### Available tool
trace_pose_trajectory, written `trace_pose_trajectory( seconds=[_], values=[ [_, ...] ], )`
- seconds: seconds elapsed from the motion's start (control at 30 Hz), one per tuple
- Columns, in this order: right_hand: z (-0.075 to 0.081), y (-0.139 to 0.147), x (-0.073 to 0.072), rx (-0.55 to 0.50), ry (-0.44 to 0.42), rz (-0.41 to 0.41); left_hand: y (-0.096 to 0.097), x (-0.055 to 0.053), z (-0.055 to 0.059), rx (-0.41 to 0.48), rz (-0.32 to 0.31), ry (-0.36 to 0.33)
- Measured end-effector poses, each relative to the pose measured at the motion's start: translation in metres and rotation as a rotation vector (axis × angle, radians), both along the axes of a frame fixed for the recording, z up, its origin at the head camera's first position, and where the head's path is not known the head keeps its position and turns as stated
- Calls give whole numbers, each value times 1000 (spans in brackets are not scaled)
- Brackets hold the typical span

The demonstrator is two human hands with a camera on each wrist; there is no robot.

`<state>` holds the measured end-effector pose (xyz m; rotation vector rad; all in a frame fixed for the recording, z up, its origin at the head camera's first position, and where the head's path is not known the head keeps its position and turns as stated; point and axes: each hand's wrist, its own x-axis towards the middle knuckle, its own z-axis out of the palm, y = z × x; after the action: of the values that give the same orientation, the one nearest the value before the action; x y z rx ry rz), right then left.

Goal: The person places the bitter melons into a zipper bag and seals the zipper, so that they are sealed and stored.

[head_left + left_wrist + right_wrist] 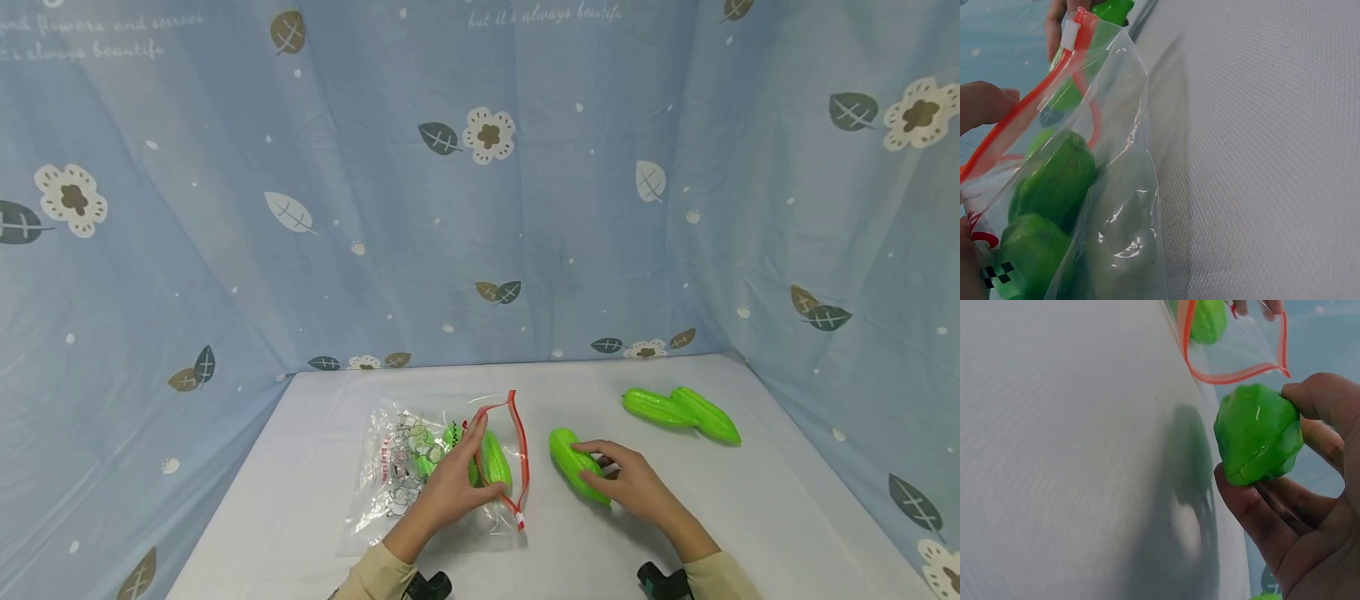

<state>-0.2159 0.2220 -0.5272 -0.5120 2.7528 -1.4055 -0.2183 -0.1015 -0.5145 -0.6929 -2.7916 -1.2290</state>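
Green, glossy vegetable (572, 461): clamped between the thumb and fingers of the right hand (628, 482), its axis set from 11 to 5 o'clock. Clear zip bag (384, 460): at its 9 o'clock, red-edged mouth (526, 458) parted toward 3 o'clock, bagged vegetables (495, 465) inside. Left hand (452, 482): thumb and fingers spread apart, touching the bag. Two loose vegetables (654, 408): at 2 o'clock on the white table (757, 525).

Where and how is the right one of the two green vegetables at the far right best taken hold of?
Probably around the middle of the right vegetable, coming from above and the near side, where the right hand is, and closing across its narrow width. It is long, slanting from far left to near right; its far end meets the left vegetable, leaving less room there.
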Motion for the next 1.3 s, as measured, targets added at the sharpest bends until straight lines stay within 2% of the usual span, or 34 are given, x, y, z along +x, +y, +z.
trace_pose_trajectory(
  seconds=[0.6,1.3],
  values=[
    [6,-20,-6,-30,12,107,0,0,2,-4,5,-8],
    [-3,-50,-16,-48,3,134,-1,0,0,-8,7,-1]
  ],
)
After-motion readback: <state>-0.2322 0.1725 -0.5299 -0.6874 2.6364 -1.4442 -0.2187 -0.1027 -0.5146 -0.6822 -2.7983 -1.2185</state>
